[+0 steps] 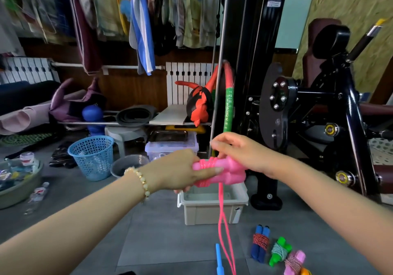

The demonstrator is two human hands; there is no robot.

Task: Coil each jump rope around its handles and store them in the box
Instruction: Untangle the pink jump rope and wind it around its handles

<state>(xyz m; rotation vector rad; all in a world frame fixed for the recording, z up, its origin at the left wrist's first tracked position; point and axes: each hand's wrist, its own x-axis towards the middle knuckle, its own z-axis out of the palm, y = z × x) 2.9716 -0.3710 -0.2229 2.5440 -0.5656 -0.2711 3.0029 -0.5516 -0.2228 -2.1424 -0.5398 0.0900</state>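
At centre frame, left hand (180, 170) and right hand (240, 153) both grip the rope-wound pink handles (230, 172) just above the open box (212, 211). Loose pink rope (222, 221) hangs to the bottom edge. Three coiled ropes (276, 249) lie lower right, with bare floor (161, 232) to the box's left.

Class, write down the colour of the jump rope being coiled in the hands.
Bright pink: the jump rope and its handles alike, seen in the head view.

Single head-worn view, wide-angle. Faces forward and down over the grey floor (159, 242). Forearms enter from the bottom corners. Left hand (176, 172) and right hand (244, 155) meet on the pink jump rope (214, 172) at frame centre, close to the lens. Box (212, 213) just below; clothes rack (138, 19) and gym machine (255, 62) behind.
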